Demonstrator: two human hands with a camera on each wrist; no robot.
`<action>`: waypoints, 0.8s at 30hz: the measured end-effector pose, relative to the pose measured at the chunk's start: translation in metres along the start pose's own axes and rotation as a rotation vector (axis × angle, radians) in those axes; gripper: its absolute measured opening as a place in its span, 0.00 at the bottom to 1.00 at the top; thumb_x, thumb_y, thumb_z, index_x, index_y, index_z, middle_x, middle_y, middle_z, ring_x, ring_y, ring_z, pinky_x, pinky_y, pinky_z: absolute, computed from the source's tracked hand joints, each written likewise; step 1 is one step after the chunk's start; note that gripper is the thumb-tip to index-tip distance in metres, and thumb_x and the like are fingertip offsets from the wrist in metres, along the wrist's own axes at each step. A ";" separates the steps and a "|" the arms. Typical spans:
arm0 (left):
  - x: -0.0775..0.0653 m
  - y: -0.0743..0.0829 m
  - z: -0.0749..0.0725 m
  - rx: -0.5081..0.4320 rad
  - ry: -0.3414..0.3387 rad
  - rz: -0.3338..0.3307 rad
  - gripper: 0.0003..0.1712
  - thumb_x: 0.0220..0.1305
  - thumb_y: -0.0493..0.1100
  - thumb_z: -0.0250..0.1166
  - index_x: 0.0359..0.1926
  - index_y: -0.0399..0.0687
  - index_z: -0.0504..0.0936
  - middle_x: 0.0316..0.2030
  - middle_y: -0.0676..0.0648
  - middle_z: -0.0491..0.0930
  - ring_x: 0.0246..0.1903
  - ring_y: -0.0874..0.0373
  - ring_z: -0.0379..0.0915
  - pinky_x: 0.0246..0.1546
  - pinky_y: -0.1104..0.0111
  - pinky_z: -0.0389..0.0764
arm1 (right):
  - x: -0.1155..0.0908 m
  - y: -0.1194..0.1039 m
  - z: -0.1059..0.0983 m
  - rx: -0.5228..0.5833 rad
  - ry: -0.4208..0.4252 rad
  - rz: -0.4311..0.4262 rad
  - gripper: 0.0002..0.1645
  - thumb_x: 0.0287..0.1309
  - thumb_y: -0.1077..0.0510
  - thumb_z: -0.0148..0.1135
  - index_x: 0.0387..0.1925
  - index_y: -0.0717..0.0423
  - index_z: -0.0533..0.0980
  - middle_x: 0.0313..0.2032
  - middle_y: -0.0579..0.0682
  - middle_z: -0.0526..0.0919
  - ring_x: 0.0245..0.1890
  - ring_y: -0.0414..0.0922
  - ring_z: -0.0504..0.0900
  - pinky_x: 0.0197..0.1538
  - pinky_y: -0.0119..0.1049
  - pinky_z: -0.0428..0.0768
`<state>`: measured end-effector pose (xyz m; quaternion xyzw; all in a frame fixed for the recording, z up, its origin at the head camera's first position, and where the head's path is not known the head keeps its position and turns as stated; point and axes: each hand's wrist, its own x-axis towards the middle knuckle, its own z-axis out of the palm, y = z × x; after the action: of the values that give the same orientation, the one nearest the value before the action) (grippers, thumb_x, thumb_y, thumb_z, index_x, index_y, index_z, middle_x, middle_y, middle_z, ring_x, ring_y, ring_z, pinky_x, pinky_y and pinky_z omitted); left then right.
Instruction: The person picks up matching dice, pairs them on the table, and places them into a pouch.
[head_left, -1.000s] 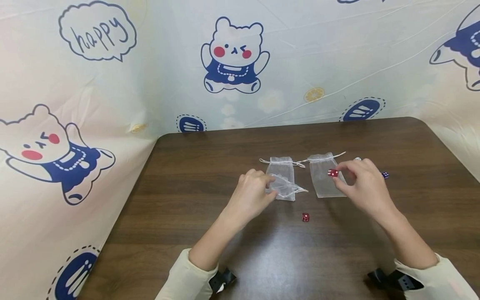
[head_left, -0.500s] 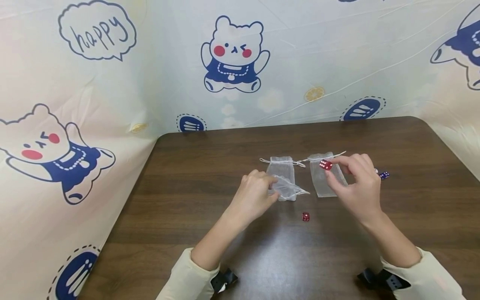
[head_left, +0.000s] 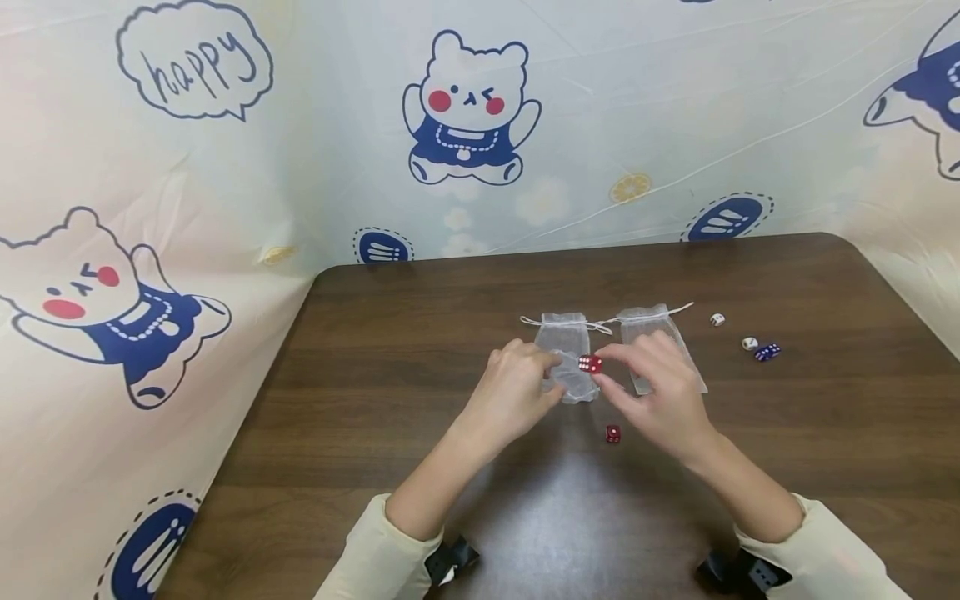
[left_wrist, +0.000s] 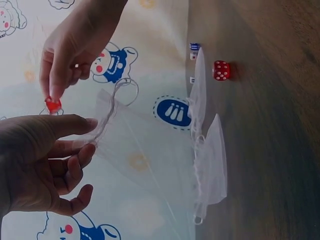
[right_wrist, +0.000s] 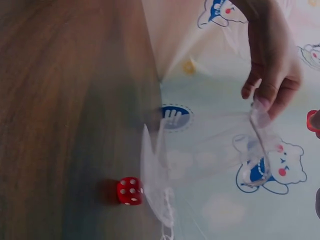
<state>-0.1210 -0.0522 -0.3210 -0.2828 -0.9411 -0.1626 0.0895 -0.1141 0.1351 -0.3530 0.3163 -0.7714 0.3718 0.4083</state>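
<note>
In the head view my left hand [head_left: 513, 387] pinches the mouth of a sheer white drawstring bag [left_wrist: 125, 137] between thumb and forefinger, holding it up off the table. Its drawstring loops outward in both wrist views. My right hand [head_left: 663, 396] pinches a red die [head_left: 590, 363] between thumb and forefinger, close beside the bag's opening. Two more sheer drawstring bags lie flat behind the hands, a left one [head_left: 562, 331] and a right one [head_left: 643, 319], partly covered by my right hand. A second red die [head_left: 612, 433] rests on the table in front.
Two white dice [head_left: 717, 319] and blue dice [head_left: 767, 352] lie on the brown wooden table [head_left: 420, 333], right of the bags. How many blue ones there are is hard to tell. A printed cloth [head_left: 322, 125] hangs behind the table and along its sides.
My right hand has moved left with the red die, from over the right bag to beside the held bag. The white dice have come into view. My left hand has barely moved.
</note>
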 end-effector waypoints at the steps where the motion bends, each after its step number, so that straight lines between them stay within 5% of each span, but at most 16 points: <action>1: 0.000 0.000 0.000 0.000 0.001 0.001 0.15 0.50 0.43 0.70 0.40 0.43 0.85 0.29 0.51 0.81 0.32 0.57 0.70 0.30 0.65 0.67 | -0.001 0.000 0.002 0.000 -0.009 -0.006 0.21 0.60 0.47 0.55 0.31 0.61 0.80 0.17 0.42 0.65 0.23 0.42 0.61 0.32 0.32 0.58; 9: -0.002 0.003 -0.001 0.002 0.005 0.010 0.15 0.50 0.42 0.70 0.40 0.42 0.84 0.30 0.52 0.81 0.31 0.58 0.70 0.30 0.67 0.66 | -0.006 0.003 0.010 0.007 -0.111 -0.002 0.09 0.50 0.58 0.63 0.34 0.58 0.80 0.18 0.44 0.68 0.23 0.41 0.61 0.32 0.34 0.59; 14: -0.001 0.003 0.000 0.001 0.018 0.021 0.14 0.50 0.40 0.70 0.40 0.42 0.84 0.30 0.51 0.81 0.31 0.58 0.70 0.30 0.68 0.66 | -0.008 0.003 0.010 -0.022 -0.143 0.023 0.17 0.36 0.68 0.71 0.34 0.57 0.80 0.18 0.43 0.67 0.24 0.41 0.61 0.31 0.35 0.60; 24: 0.000 0.003 -0.006 -0.053 0.130 0.063 0.11 0.50 0.30 0.63 0.37 0.39 0.84 0.29 0.48 0.82 0.27 0.57 0.69 0.28 0.68 0.66 | -0.005 0.012 0.003 -0.033 -0.083 0.038 0.12 0.42 0.65 0.64 0.34 0.60 0.80 0.17 0.41 0.65 0.23 0.42 0.62 0.31 0.35 0.60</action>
<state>-0.1190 -0.0515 -0.3143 -0.3035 -0.9192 -0.2027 0.1482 -0.1222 0.1400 -0.3624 0.3101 -0.7995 0.3532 0.3741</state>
